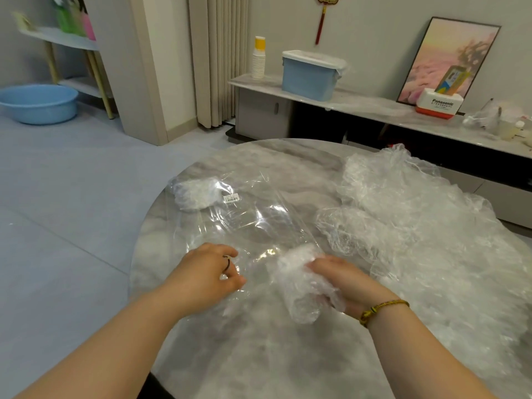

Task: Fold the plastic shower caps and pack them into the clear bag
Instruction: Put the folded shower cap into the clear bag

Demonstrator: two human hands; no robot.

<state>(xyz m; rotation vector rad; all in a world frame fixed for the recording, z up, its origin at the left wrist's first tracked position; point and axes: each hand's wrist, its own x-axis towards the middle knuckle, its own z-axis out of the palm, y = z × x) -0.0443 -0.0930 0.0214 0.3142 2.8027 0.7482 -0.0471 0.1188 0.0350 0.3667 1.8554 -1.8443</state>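
A clear bag point(244, 214) lies flat on the round marble table point(259, 355), its far end holding a white wad of folded caps point(195, 192) beside a barcode label. My left hand point(207, 275) pinches the bag's near edge. My right hand point(342, 280) grips a folded, bunched shower cap point(299, 280) at the bag's near edge, to the right of the left hand. Whether the cap is inside the bag cannot be told. A large loose heap of crinkled shower caps point(417, 226) covers the table's right side.
Beyond the table runs a low cabinet point(288, 90) with a blue lidded box point(311, 74), stacked paper cups, a white-and-red box and a leaning picture. A blue basin point(37, 103) sits on the floor at far left near a shelf.
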